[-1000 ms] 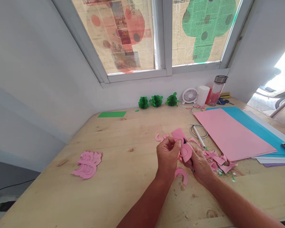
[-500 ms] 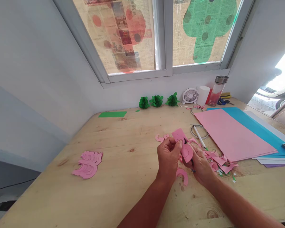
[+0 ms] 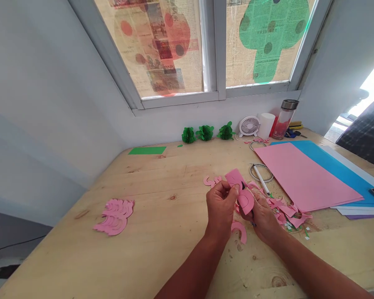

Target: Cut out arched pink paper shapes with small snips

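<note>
So the pink cutout (image 3: pixel 246 202) is up in the air over the worktop (image 3: pixel 162 249), right between both hands, with its curved end hanging a touch lower than half a second ago. Tiny shift, and the paper is still in one piece with the marked strip (image 3: pixel 234 175) above it. Left hand (image 3: pixel 220 207) has it pinched, thumb on top. Right hand (image 3: pixel 263 216) is wrapped round a dark tool (image 3: pixel 243 185) – scissors, I'd guess, but the fingers hide most of it, and I can't tell how far the blades are apart.

Just below there's a loose pink arch (image 3: pixel 240 231), then pink scraps (image 3: pixel 288 207) to the right, with a white pen (image 3: pixel 261 180) lying across a wire ring behind them.

Bigger change is way off right: dark checked cloth (image 3: pixel 366 133) now fills that edge, probably someone's clothing – well apart from the hands, so the paper work looks undisturbed.
</note>
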Tool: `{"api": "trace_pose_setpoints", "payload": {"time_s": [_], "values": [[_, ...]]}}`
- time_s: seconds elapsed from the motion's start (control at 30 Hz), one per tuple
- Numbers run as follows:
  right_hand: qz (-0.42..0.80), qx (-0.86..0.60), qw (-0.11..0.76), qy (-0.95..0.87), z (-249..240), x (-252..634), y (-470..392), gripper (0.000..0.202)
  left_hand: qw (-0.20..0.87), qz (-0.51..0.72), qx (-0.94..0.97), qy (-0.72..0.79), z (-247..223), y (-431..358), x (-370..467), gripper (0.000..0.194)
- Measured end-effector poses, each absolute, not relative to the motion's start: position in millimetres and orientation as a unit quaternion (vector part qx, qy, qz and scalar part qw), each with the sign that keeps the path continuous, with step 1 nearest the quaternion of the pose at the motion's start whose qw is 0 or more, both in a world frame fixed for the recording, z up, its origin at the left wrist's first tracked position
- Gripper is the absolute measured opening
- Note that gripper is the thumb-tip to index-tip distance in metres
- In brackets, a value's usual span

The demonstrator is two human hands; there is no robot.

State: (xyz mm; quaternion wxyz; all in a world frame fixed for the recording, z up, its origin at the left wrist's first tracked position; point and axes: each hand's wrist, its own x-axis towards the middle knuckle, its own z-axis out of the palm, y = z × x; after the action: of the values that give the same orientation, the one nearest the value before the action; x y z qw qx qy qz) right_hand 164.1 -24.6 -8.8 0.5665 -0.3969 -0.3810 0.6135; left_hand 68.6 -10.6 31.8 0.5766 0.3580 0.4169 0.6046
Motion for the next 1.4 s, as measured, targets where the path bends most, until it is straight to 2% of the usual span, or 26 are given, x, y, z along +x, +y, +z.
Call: {"api": "trace_pose_setpoints", "payload": {"time_s": [0.33, 0.77, 1.4], "values": [[0.612, -0.440, 0.543, -0.370, -1.6, 163.1, -23.2, 0.044, 0.577, 0.610, 0.360, 0.406, 37.5, -12.2, 66.0, 0.022], [0.629, -0.402, 0.531, -0.400, -1.3, 163.4, -24.0, 0.047, 0.573, 0.616, 0.342, 0.419, 36.9, -9.7, 65.5, 0.023], [0.626, -0.414, 0.555, -0.359, 0.0, 162.2, -26.8, 0.043, 0.562, 0.608, 0.352, 0.436, 35.2, -10.4, 67.6, 0.025]]}}
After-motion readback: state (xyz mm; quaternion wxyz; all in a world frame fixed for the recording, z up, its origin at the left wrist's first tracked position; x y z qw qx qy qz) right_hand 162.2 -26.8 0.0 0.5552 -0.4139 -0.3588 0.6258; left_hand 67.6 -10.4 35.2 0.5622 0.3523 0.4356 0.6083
